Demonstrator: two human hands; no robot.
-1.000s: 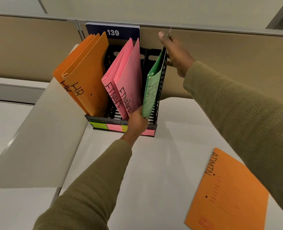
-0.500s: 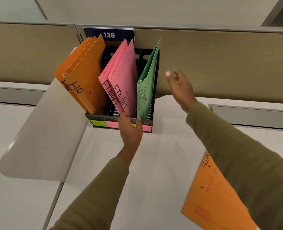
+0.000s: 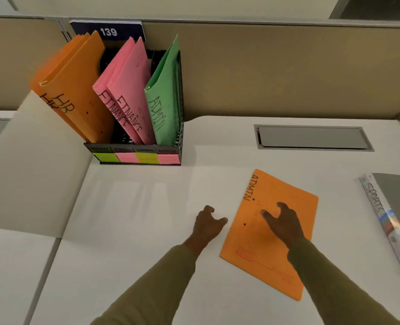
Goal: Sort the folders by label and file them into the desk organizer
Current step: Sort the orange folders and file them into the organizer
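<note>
Right hand (image 3: pixel 283 222): lower centre-right of the frame, palm down over the middle of the orange ADMIN folder (image 3: pixel 253 252), fingers spread and loosely bent, gripping nothing; whether the fingertips touch the cover cannot be told. Left hand (image 3: pixel 207 225): lower centre, above the bare desk (image 3: pixel 135 219) just beside the folder's left edge, fingers loosely curled with the thumb apart, holding nothing. Both arms wear olive knit sleeves (image 3: pixel 166 277) and enter from the bottom edge. Orange ADMIN folder: one, lying flat on the white desk, turned slightly, with its handwritten label running along the upper left edge. Desk organizer (image 3: pixel 133 147): black mesh, upper left of the frame, standing against the tan partition (image 3: pixel 288 66), well apart from both hands. Contents, left to right: two orange HR folders (image 3: pixel 77 90) in the left compartment, leaning left; two pink FINANCE folders (image 3: pixel 128 90) in the middle, leaning left; one green ADMIN folder (image 3: pixel 165 97) in the right compartment, against the right wall. Front strip of the organizer: yellow-green and pink sticky labels (image 3: pixel 135 158) in a row, writing too small to read. Above the organizer, on the partition: a dark blue number plate (image 3: pixel 108 31) reading 139. Right of the organizer: a grey cable hatch (image 3: pixel 311 138) set into the desk. Right edge of the frame: a glossy spine marked SPORTS (image 3: pixel 382 219), lying on the desk, well apart from the folder. Left of the frame: a curved beige panel (image 3: pixel 30 160) rising beside the organizer.
</note>
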